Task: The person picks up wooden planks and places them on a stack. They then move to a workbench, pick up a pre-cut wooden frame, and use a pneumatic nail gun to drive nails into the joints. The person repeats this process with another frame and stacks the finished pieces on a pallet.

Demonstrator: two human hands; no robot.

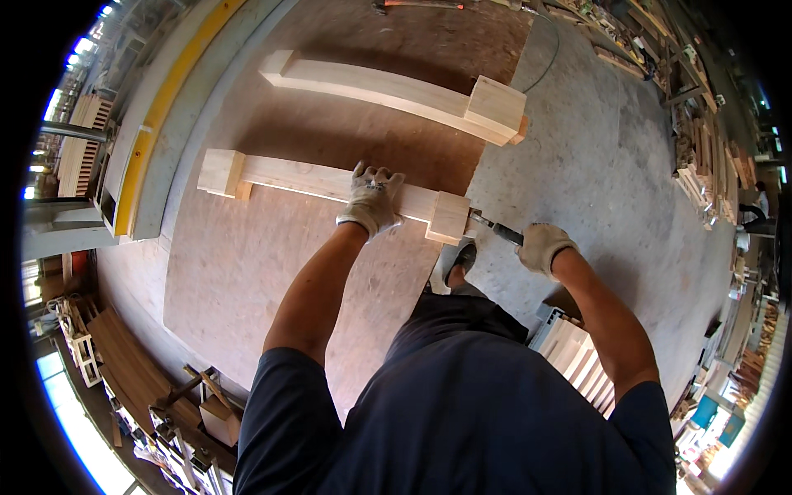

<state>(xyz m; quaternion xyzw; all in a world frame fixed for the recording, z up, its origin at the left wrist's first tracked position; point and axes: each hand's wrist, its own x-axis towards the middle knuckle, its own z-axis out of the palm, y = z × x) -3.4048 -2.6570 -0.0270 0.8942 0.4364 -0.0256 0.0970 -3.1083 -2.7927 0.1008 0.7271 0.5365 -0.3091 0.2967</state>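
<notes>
A pale wooden beam (297, 175) with a square block at each end lies crosswise in front of me on a brown board. My left hand (372, 200), in a whitish work glove, presses on the beam right of its middle, fingers curled over the far edge. My right hand (544, 247), gloved too, is closed around the black handle of a metal-ended hand tool (500, 230). The tool's metal end meets the outer face of the right end block (449, 216); its exact kind is unclear. Farther off lies a second, similar beam (371, 88).
The brown board (247, 280) ends at my shoe (465, 258), beside grey concrete floor (594, 165). A yellow-edged metal frame (136, 169) runs along the left. Stacked timber (701, 177) lines the right; slatted wood (573, 351) stands by my right side. A red-handled tool (421, 4) lies far off.
</notes>
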